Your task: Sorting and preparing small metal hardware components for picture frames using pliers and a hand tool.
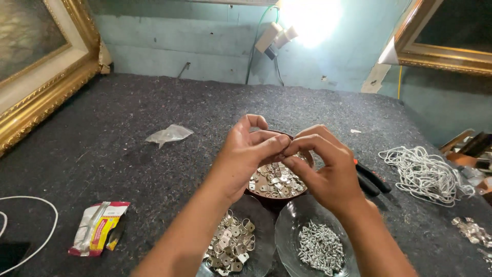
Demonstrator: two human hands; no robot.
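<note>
My left hand [245, 155] and my right hand [328, 172] meet fingertip to fingertip above a dark round bowl [277, 198] filled with small flat metal hanger plates [274, 182]. Both pinch something tiny between thumb and fingers; the piece itself is hidden by the fingertips. Below my left forearm a clear glass dish [261, 225] holds more metal hangers [233, 246]. Beside it, a second glass dish [292, 225] holds a heap of small silver screws [320, 247].
Dark felt [154, 118] covers the table. A crumpled clear plastic bag [169, 135] lies left of the hands, a torn red-yellow packet [100, 227] at lower left, a white cord [41, 225] at the left edge. Pliers [374, 179] and a coil of white string [425, 174] lie right. Gilded frames [46, 87] lean behind.
</note>
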